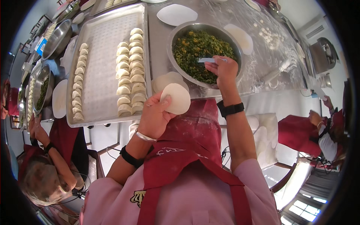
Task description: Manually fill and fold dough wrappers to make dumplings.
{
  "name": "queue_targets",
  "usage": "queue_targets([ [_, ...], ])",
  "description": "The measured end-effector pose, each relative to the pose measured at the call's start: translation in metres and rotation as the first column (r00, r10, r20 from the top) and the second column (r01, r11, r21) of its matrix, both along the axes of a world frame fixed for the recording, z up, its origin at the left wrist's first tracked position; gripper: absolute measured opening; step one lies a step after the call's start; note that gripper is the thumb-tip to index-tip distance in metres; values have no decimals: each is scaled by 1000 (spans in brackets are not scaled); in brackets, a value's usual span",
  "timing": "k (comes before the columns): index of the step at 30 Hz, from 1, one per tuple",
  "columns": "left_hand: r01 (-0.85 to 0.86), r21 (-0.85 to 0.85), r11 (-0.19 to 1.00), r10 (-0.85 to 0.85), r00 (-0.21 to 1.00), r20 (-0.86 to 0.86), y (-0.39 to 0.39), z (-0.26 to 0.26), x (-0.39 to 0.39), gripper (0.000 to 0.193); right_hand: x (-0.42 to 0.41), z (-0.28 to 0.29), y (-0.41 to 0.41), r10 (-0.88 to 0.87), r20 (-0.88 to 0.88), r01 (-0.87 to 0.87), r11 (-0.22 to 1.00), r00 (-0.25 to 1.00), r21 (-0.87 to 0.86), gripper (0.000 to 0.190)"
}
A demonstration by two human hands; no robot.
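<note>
My left hand (156, 115) holds a round dumpling wrapper (177, 99), the thumb lying across its face. Behind it, more wrappers (168, 79) lie overlapped on the metal table. My right hand (224, 69) grips a flat, light-coloured spatula (206, 60) over a steel bowl (172, 65). Chopped green filling with yellow bits (194, 45) fills much of that bowl, and the spatula's tip is at the filling. Left of my hands, a metal tray (99, 84) carries rows of folded dumplings (123, 73), two columns at its right and one at its left.
White oval plates (177, 14) stand around the bowl. Small dough pieces (270, 35) and a rolling pin (274, 74) lie on the floured table (253, 67) at right. A co-worker's hand (39, 130) is at another filling bowl (50, 90) on the left; another person (317, 132) is at right.
</note>
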State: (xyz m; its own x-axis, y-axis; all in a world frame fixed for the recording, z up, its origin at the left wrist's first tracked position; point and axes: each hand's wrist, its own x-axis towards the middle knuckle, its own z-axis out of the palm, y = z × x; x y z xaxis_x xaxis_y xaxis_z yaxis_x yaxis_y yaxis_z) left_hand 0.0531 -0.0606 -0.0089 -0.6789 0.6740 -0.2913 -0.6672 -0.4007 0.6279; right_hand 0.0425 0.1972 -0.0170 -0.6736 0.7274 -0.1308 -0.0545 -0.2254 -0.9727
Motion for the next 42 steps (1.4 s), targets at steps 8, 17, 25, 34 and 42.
queue_targets([
  [8,-75,156,985,61,994,95,13,10,-21,42,5,3,4,-17,-72,2,979,997,-205,24],
  [17,-163,297,941,140,985,97,58,9,-51,34,29,26,9,-13,-192,-39,963,981,-268,24],
  [25,-68,343,937,47,997,68,108,14,-74,40,49,45,-27,-17,-193,50,985,981,168,19],
  [34,-38,315,948,27,999,38,110,13,-85,43,61,31,-33,171,-133,65,356,976,932,17],
  [42,-36,332,942,2,995,104,95,21,-75,41,72,58,-15,64,-243,-28,988,968,150,24],
])
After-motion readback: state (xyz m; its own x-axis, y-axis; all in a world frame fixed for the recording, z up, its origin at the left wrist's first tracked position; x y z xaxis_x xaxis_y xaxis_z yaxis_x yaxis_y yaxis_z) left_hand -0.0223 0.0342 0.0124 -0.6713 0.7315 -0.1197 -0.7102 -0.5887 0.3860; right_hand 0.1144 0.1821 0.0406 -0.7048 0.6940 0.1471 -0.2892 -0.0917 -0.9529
